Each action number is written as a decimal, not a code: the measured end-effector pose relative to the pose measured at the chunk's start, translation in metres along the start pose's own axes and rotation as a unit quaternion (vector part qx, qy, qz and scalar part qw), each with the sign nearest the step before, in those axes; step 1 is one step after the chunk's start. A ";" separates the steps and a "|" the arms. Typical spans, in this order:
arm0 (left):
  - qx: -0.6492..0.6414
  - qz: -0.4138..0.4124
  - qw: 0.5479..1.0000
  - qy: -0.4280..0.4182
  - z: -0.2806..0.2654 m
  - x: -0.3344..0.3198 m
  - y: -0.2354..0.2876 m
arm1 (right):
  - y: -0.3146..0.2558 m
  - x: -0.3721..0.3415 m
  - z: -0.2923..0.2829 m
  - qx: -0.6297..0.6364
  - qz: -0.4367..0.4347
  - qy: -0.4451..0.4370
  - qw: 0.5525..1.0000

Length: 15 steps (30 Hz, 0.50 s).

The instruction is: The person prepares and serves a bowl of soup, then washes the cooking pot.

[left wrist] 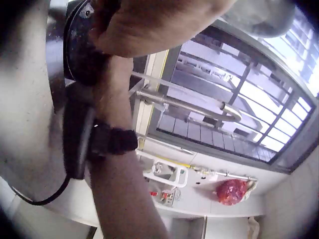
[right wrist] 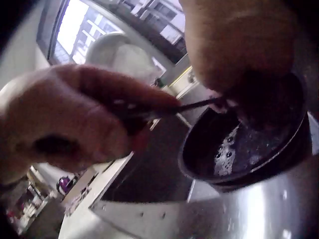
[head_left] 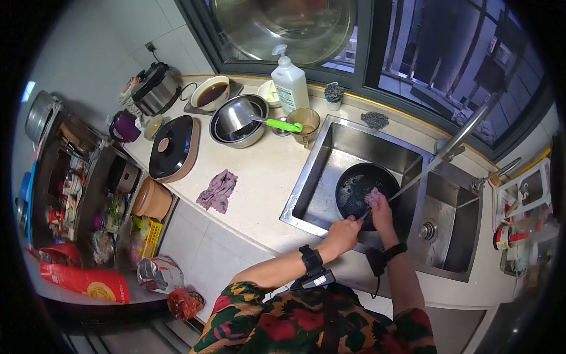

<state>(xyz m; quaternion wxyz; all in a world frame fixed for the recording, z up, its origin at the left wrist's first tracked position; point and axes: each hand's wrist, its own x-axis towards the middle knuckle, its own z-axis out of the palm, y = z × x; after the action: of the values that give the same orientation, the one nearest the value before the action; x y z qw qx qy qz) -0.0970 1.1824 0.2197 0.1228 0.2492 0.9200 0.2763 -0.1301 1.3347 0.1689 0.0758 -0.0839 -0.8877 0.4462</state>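
Observation:
In the head view, a round black pan (head_left: 349,187) with suds inside sits in the large basin of the steel sink (head_left: 305,177). My left hand (head_left: 344,236) grips a thin utensil (right wrist: 192,106) by its dark handle, at the pan's near side. My right hand (head_left: 383,217) holds a crumpled pink cloth (head_left: 372,196) against the utensil, over the pan. The utensil's far end is hidden under the right hand and cloth. A thin stream of water (head_left: 413,180) runs from the faucet (head_left: 471,127) toward the right hand.
A smaller basin (head_left: 451,203) adjoins on the right. On the counter lie a mauve cloth (head_left: 217,191), a lidded electric pan (head_left: 172,147), stacked bowls with a green-handled saucepan (head_left: 236,115), a brown cup (head_left: 305,123) and a pump bottle (head_left: 290,82). A scouring pad (head_left: 375,120) lies behind the sink.

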 end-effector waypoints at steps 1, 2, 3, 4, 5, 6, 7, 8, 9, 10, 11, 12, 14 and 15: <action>0.000 -0.002 1.000 0.002 -0.002 -0.003 0.000 | -0.013 0.001 -0.011 0.080 0.097 -0.077 0.989; 0.004 0.008 1.000 -0.004 -0.005 -0.006 -0.001 | 0.040 0.016 0.006 -0.012 0.061 -0.067 0.996; 0.007 0.019 1.000 -0.010 -0.008 -0.010 -0.002 | 0.052 0.022 0.005 -0.012 0.060 -0.068 0.996; 0.007 0.017 1.000 -0.009 -0.009 -0.014 -0.003 | 0.049 0.025 0.002 0.087 0.097 -0.067 0.989; 0.006 0.038 0.999 0.001 -0.010 -0.019 -0.004 | 0.045 0.027 0.002 0.185 0.134 -0.067 0.971; 0.004 0.059 0.998 0.011 -0.011 -0.021 -0.005 | 0.042 0.025 0.002 0.319 0.214 -0.077 0.920; 0.005 0.057 0.998 0.013 -0.011 -0.022 -0.007 | 0.039 0.025 0.001 0.319 0.214 -0.080 0.920; 0.007 0.052 0.999 0.013 -0.011 -0.022 -0.008 | 0.038 0.025 0.001 0.224 0.176 -0.076 0.956; 0.009 0.049 0.999 0.011 -0.010 -0.021 -0.010 | 0.039 0.024 0.001 0.126 0.137 -0.071 0.980; 0.007 0.049 0.999 0.008 -0.005 -0.017 -0.013 | 0.046 0.021 0.008 0.125 0.141 -0.070 0.980; -0.004 0.026 1.000 0.010 0.005 -0.010 -0.020 | 0.052 0.017 0.021 0.083 0.101 -0.114 0.985; -0.014 0.004 1.000 0.009 0.013 -0.003 -0.028 | 0.059 0.012 0.030 0.041 0.062 -0.155 0.985; -0.035 -0.015 0.999 0.011 0.034 0.013 -0.046 | 0.028 -0.002 0.023 -0.008 0.023 -0.108 0.994; -0.052 -0.047 0.997 0.022 0.043 0.020 -0.053 | 0.028 -0.005 0.025 -0.019 0.036 -0.073 0.997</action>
<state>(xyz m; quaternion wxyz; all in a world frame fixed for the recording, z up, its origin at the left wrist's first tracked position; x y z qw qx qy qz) -0.1194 1.1742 0.1532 0.1284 0.1924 0.9176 0.3233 -0.1283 1.3309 0.1312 -0.0069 -0.0847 -0.8954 0.4370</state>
